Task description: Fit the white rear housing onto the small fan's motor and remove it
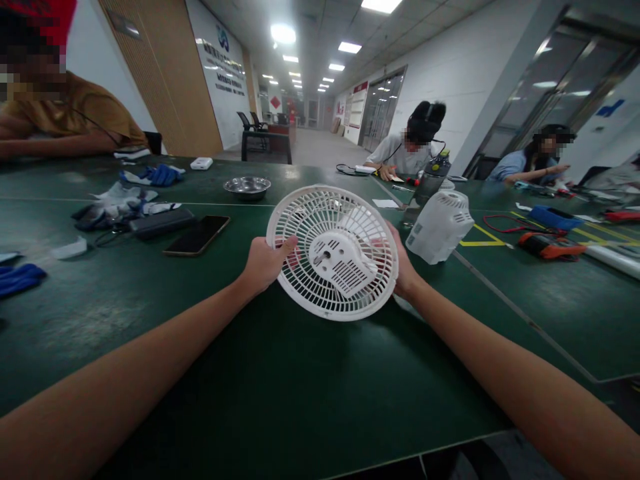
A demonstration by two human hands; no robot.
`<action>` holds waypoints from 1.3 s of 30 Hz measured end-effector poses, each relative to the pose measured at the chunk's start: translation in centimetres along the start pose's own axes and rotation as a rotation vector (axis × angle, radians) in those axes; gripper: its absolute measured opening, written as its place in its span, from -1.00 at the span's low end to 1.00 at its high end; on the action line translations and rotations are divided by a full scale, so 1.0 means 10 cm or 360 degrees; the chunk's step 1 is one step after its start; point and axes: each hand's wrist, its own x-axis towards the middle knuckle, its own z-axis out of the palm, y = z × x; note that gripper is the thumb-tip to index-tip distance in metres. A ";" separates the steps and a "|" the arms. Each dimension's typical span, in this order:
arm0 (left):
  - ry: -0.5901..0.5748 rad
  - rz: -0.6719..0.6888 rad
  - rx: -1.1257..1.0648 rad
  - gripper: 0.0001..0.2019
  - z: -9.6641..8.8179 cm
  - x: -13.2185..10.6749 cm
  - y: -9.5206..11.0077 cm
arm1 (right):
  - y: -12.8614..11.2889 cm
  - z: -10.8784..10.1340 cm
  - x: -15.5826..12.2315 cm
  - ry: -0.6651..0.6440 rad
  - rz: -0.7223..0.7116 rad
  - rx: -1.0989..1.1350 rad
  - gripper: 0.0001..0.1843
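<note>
Between my two hands is a round white plastic fan guard [295, 287], tilted above the green table. Its hub has a slotted panel and a short metal shaft in the middle. My left hand [267, 263] grips the left rim, thumb on the near face and fingers behind the slats. At the right rim my right hand [403, 267] is closed round the edge, its fingers partly seen through the slats. Just beyond that hand a white plastic housing [440, 227] with vent slots stands on the table.
A metal bowl [247, 187], a black phone [197, 236], a dark case [163, 223] and gloves [163, 175] lie to the left on the green table [300, 387]. An orange meter [547, 245] and a dark bottle [430, 180] are at right. Several people sit around.
</note>
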 end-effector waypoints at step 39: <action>-0.0042 -0.0428 -0.0085 -0.76 -0.11 0.13 -0.08 | 0.18 -1.60 0.52 0.1588 -0.0078 -0.1294 -0.07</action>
